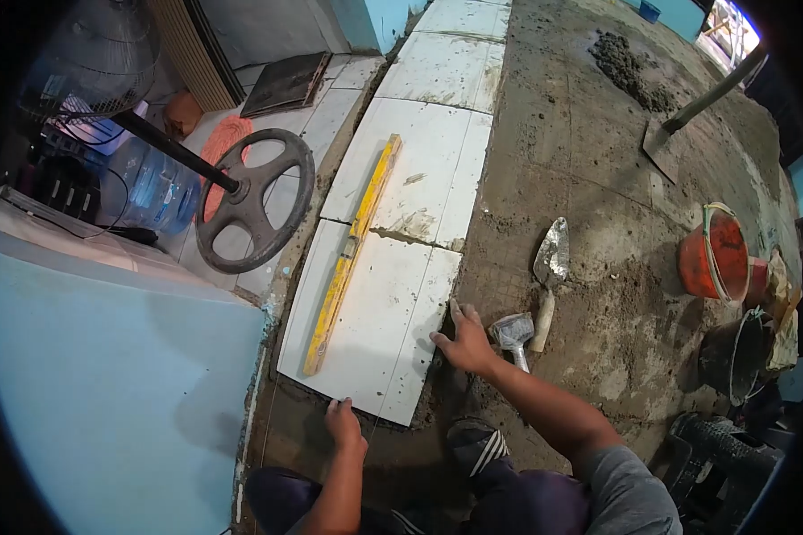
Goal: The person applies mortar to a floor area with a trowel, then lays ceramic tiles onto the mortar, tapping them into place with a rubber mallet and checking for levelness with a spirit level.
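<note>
A white floor tile (375,312), marked with dirt, lies at the near end of a row of tiles. My left hand (344,426) is at its near edge, fingers curled against the rim. On the tile's right edge rests my right hand (469,341), with thumb and fingers spread apart. A yellow spirit level (352,254) lies lengthwise over this tile and the one beyond. Right of my right hand, a pointed trowel (552,254) with a pale handle lies on the mortar-covered floor, beside a mortar-smeared tool (512,333) whose kind I cannot make out.
A black wheel-shaped stand base (257,201) and a water bottle (156,187) are on the left, behind a light-blue wall (107,374). To the right are a red bucket (712,259), a dark bucket (732,357), a hoe (660,152) and a mortar heap (620,62).
</note>
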Available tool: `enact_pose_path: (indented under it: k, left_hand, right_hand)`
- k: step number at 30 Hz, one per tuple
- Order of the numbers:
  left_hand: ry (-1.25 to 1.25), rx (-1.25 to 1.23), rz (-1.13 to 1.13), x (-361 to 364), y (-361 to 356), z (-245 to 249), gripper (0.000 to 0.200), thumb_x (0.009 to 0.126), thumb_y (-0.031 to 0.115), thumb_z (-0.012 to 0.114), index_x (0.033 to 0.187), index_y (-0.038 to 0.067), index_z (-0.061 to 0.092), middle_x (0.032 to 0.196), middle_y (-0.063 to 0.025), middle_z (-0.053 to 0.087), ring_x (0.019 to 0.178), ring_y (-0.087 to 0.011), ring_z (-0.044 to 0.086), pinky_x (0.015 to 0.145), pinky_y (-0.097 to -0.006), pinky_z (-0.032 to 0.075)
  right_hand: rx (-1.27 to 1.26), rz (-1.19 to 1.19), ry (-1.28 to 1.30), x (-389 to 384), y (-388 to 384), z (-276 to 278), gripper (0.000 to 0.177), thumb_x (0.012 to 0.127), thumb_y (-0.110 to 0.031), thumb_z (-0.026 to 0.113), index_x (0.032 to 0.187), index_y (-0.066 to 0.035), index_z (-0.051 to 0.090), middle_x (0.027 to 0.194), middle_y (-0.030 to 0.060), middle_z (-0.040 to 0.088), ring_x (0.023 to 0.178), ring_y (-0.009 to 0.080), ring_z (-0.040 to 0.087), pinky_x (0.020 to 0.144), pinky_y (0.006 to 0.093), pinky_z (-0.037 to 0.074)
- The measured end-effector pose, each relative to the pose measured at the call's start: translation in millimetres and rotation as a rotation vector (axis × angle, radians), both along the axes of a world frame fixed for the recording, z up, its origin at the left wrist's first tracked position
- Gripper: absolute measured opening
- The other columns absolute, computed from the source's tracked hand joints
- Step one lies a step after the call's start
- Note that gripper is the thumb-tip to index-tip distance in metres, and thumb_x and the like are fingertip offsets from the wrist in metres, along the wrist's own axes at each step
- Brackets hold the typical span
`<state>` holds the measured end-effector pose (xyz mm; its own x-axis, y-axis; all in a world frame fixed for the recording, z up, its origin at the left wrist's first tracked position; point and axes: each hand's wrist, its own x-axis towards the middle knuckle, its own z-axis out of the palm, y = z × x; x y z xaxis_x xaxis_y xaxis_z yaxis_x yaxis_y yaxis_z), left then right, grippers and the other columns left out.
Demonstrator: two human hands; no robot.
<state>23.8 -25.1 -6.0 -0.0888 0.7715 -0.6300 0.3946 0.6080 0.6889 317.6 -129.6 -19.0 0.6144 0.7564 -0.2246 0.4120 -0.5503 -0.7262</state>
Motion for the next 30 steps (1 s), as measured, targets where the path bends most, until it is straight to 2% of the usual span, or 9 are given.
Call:
enact_pose_path:
  k: [4, 7, 10, 13, 16, 19, 23, 27, 30]
  left_hand:
    - [-0.167, 0.103, 0.093, -1, -1, -15, 0.028, 0.092, 0.015, 0.057, 0.108, -0.007, 0.063, 0.109, -0.013, 0.063, 0.101, -0.0249, 0.056, 0.092, -0.038, 0.043]
    - [-0.197, 0.082, 0.162, 4, -3, -11, 0.031, 0.092, 0.016, 0.057, 0.112, -0.007, 0.063, 0.116, -0.0147, 0.064, 0.107, -0.0254, 0.057, 0.096, -0.0365, 0.042]
    - [-0.161, 0.029, 0.023, -14, 5, -23, 0.041, 0.094, 0.018, 0.058, 0.126, -0.009, 0.059, 0.13, -0.0185, 0.061, 0.121, -0.028, 0.056, 0.105, -0.0371, 0.04]
    - [-0.114, -0.019, 0.167, -7, 4, -15, 0.051, 0.096, 0.02, 0.058, 0.137, -0.009, 0.054, 0.14, -0.0203, 0.057, 0.13, -0.0299, 0.052, 0.11, -0.0392, 0.036]
    - [-0.18, 0.025, 0.125, -18, 2, -26, 0.052, 0.096, 0.02, 0.058, 0.139, -0.008, 0.054, 0.141, -0.0204, 0.056, 0.132, -0.0312, 0.052, 0.111, -0.0422, 0.035]
    - [-0.131, -0.044, 0.077, -28, 11, -30, 0.052, 0.096, 0.022, 0.059, 0.14, -0.005, 0.055, 0.141, -0.0188, 0.057, 0.132, -0.031, 0.052, 0.108, -0.041, 0.037]
    - [-0.104, -0.091, 0.28, -24, 20, -26, 0.052, 0.093, 0.025, 0.064, 0.138, 0.0, 0.059, 0.138, -0.0137, 0.061, 0.126, -0.029, 0.055, 0.094, -0.0346, 0.039]
    - [-0.1, -0.15, 0.319, -32, 26, -34, 0.05, 0.092, 0.026, 0.064, 0.136, 0.003, 0.061, 0.133, -0.0081, 0.064, 0.122, -0.0273, 0.058, 0.084, -0.0348, 0.039]
    - [-0.144, -0.144, 0.35, -15, 27, -11, 0.05, 0.097, 0.017, 0.059, 0.141, -0.006, 0.054, 0.142, -0.0187, 0.057, 0.13, -0.0307, 0.054, 0.11, -0.0462, 0.038]
  right_hand:
    - [-0.083, 0.045, 0.06, 5, 5, 5, 0.095, 0.085, -0.043, 0.074, 0.153, 0.011, 0.035, 0.138, 0.0295, 0.047, 0.134, 0.0453, 0.043, 0.114, 0.0505, 0.036]
    - [-0.132, 0.084, 0.019, 6, 9, 13, 0.096, 0.085, -0.043, 0.075, 0.153, 0.011, 0.035, 0.137, 0.0291, 0.047, 0.133, 0.0445, 0.044, 0.114, 0.0504, 0.036]
    - [-0.127, 0.08, 0.005, 3, 10, 11, 0.095, 0.086, -0.044, 0.074, 0.152, 0.012, 0.036, 0.135, 0.0309, 0.047, 0.133, 0.047, 0.043, 0.115, 0.0498, 0.034]
    - [-0.102, 0.077, -0.102, 0, 9, 2, 0.092, 0.086, -0.043, 0.074, 0.151, 0.012, 0.039, 0.135, 0.0319, 0.047, 0.132, 0.0465, 0.044, 0.114, 0.05, 0.035]
    - [-0.07, 0.038, -0.003, 8, 7, 12, 0.084, 0.086, -0.039, 0.074, 0.148, 0.009, 0.045, 0.131, 0.031, 0.051, 0.13, 0.0468, 0.046, 0.114, 0.0507, 0.036]
    - [0.025, -0.078, -0.14, 8, 5, -3, 0.07, 0.085, -0.032, 0.073, 0.142, 0.004, 0.054, 0.132, 0.0254, 0.055, 0.126, 0.042, 0.049, 0.108, 0.0508, 0.039]
    - [0.047, 0.026, -0.338, 24, 7, 4, 0.061, 0.086, -0.025, 0.074, 0.139, 0.001, 0.059, 0.124, 0.0234, 0.059, 0.119, 0.0424, 0.052, 0.1, 0.0506, 0.043]
    - [0.022, 0.155, -0.45, 34, 6, -1, 0.053, 0.085, -0.026, 0.074, 0.134, -0.006, 0.065, 0.136, 0.0196, 0.057, 0.13, 0.0414, 0.047, 0.105, 0.0563, 0.038]
    - [-0.008, 0.174, -0.448, 35, 8, 7, 0.051, 0.085, -0.027, 0.075, 0.131, -0.007, 0.068, 0.143, 0.0157, 0.054, 0.135, 0.0409, 0.044, 0.107, 0.0583, 0.036]
